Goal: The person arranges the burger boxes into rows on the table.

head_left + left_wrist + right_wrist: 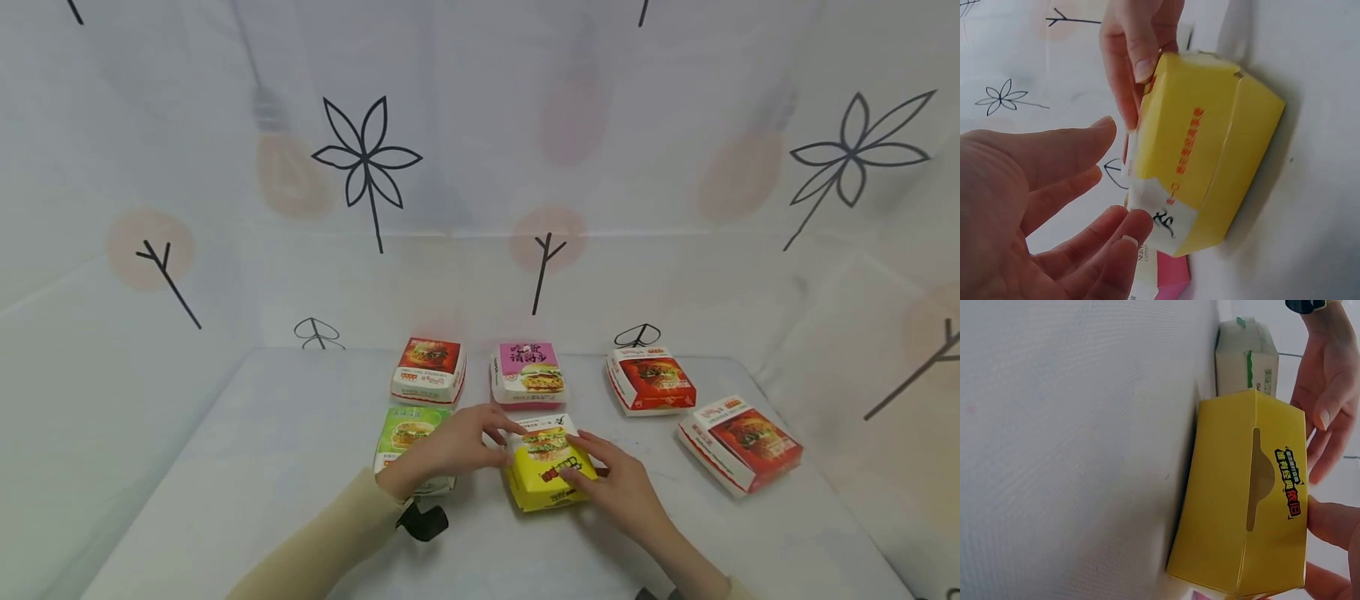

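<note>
A yellow burger box [551, 475] with a burger picture and a white rear part on its lid lies on the table. My left hand [465, 442] is at its left side, thumb and fingers spread apart; in the left wrist view the fingertips [1140, 220] come close to the lid, and contact is hard to tell. From the right, my right hand [618, 483] reaches over the lid, its thumb and forefinger resting on top with fingers loosely extended. In the right wrist view, the box's yellow front [1279, 481] has a slot with a tab, and the thumb touches the lid's edge.
A green burger box [393, 429] lies partly behind my left forearm. Further back are a red burger box [427, 367] and a pink one [528, 375]. Two more red boxes, one behind [651, 379] and one nearer [742, 442], lie right. A patterned white cloth [480, 167] surrounds the table.
</note>
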Motion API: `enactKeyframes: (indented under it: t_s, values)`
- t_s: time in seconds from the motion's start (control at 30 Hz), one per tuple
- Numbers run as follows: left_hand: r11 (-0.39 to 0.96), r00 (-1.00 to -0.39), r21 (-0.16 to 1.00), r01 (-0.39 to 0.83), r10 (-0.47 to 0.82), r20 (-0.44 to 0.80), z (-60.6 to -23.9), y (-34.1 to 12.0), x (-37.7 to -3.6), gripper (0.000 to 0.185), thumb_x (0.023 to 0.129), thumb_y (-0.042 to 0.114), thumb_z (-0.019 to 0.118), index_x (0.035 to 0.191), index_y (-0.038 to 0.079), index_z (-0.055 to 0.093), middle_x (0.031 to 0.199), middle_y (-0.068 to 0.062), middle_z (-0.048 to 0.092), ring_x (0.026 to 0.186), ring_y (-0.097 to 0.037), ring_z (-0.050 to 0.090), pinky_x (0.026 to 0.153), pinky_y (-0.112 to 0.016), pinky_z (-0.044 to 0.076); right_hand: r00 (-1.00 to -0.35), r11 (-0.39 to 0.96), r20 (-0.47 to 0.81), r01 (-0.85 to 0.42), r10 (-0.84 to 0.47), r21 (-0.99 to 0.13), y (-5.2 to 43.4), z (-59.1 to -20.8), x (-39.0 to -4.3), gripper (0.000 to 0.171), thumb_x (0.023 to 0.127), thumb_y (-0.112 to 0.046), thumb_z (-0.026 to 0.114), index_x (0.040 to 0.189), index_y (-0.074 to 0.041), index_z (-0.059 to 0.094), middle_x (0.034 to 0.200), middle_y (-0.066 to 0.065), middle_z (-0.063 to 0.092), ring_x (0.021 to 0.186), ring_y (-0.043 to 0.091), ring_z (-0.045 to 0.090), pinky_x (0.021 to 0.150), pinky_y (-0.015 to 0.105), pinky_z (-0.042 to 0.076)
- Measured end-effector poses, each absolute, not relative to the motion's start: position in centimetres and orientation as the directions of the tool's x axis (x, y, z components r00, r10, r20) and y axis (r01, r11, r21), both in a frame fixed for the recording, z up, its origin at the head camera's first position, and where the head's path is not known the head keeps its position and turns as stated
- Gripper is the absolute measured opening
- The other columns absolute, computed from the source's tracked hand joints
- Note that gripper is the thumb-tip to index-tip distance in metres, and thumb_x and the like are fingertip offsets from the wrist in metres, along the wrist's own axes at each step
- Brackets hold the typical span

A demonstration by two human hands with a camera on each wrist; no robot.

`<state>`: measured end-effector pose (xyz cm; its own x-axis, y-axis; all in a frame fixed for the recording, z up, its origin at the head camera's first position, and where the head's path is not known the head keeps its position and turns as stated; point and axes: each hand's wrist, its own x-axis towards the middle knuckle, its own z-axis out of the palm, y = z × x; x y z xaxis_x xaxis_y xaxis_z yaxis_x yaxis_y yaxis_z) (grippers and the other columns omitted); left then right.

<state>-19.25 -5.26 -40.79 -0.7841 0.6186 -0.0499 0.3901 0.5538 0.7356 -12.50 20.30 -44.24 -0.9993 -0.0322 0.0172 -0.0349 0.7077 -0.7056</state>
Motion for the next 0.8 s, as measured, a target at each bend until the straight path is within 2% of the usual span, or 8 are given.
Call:
enactKeyframes:
  t_s: [0.23, 0.4, 0.53, 0.8]
  values:
    - [0.58, -0.795, 0.708, 0.402, 0.604, -0.044, -41.0, -5.0, -18.2, 0.04, 0.082, 0.032, 0.082, 0.121, 0.026, 0.073, 0.113, 0.009, 0.059, 0.104, -0.018, 0.061, 0.078, -0.023, 0.052, -0.999, 0.701, 0.021, -0.036, -0.031, -0.712, 20.3, -44.3, -12.6, 0.058, 0.087, -0.045, 0.076, 0.134, -0.014, 0.064, 0.145, 0.015, 0.052, 0.132, 0.038, 0.047, 0.093, 0.046, 0.053]
    - [0.612, -0.807, 0.676, 0.41, 0.589, -0.044, -40.9, -5.0, -17.8, 0.041, 0.081, 0.033, 0.083, 0.12, 0.024, 0.074, 0.118, 0.008, 0.057, 0.107, -0.022, 0.057, 0.08, -0.024, 0.05, -0.999, 0.675, 0.006, -0.032, -0.041, -0.737, 20.5, -44.4, -12.7, 0.04, 0.096, -0.025, 0.068, 0.134, -0.014, 0.064, 0.145, 0.014, 0.052, 0.133, 0.037, 0.047, 0.092, 0.044, 0.054]
    - [0.612, -0.806, 0.67, 0.42, 0.591, -0.035, -41.0, -5.1, -17.8, 0.042, 0.081, 0.033, 0.083, 0.12, 0.024, 0.073, 0.12, 0.008, 0.056, 0.108, -0.022, 0.056, 0.083, -0.026, 0.05, -0.998, 0.667, 0.001, -0.045, -0.066, -0.744, 20.7, -44.3, -12.7, 0.036, 0.098, -0.015, 0.061, 0.134, -0.014, 0.064, 0.144, 0.014, 0.053, 0.132, 0.037, 0.047, 0.093, 0.045, 0.054]
    - [0.629, -0.815, 0.65, 0.425, 0.579, -0.027, -41.1, -4.9, -18.0, 0.046, 0.078, 0.036, 0.085, 0.121, 0.026, 0.072, 0.119, 0.011, 0.055, 0.109, -0.02, 0.055, 0.089, -0.029, 0.048, -0.983, 0.678, -0.012, -0.118, -0.185, -0.726, 21.9, -43.9, -12.7, 0.036, 0.097, -0.016, 0.064, 0.133, -0.017, 0.065, 0.142, 0.009, 0.054, 0.128, 0.033, 0.051, 0.094, 0.043, 0.053]
